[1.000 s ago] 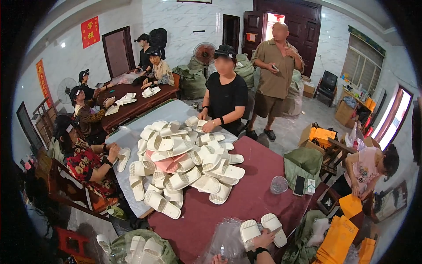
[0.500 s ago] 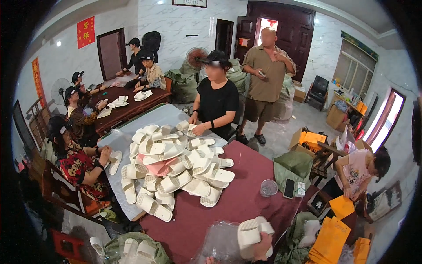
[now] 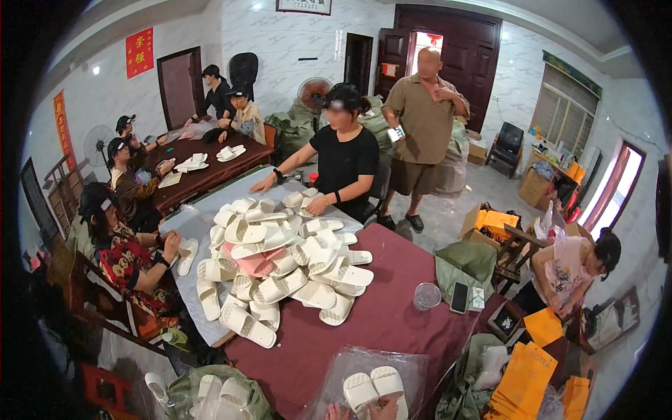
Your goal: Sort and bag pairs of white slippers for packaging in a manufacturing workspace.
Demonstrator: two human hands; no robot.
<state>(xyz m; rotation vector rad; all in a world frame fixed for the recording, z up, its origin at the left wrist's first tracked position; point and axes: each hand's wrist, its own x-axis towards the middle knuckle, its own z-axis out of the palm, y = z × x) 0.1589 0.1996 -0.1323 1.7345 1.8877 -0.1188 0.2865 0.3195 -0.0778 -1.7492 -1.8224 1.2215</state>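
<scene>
At the lower edge, a pair of cream slippers [image 3: 374,386] lies side by side over or inside a clear plastic bag [image 3: 408,364]; which of the two I cannot tell. My right hand [image 3: 383,409] grips the slippers at their near end. Beside them, my left hand [image 3: 337,411] is closed at the left part of the bag, mostly cut off by the picture's edge. Beyond my hands is a big heap of cream slippers [image 3: 297,294], with a pink slipper [image 3: 252,263] among them, on the table with a dark red cover [image 3: 392,308].
A round clear container [image 3: 427,297], a phone [image 3: 459,297] and a small box sit at the table's right. Green sacks [image 3: 465,262] flank it. Orange bags [image 3: 521,378] lie right; a sack of slippers [image 3: 227,395] stands left. Several people work around; one stands behind.
My right hand has brought the slippers left and down onto the bag, which now spreads around them. Across the table, a person in black has stretched an arm out to the left.
</scene>
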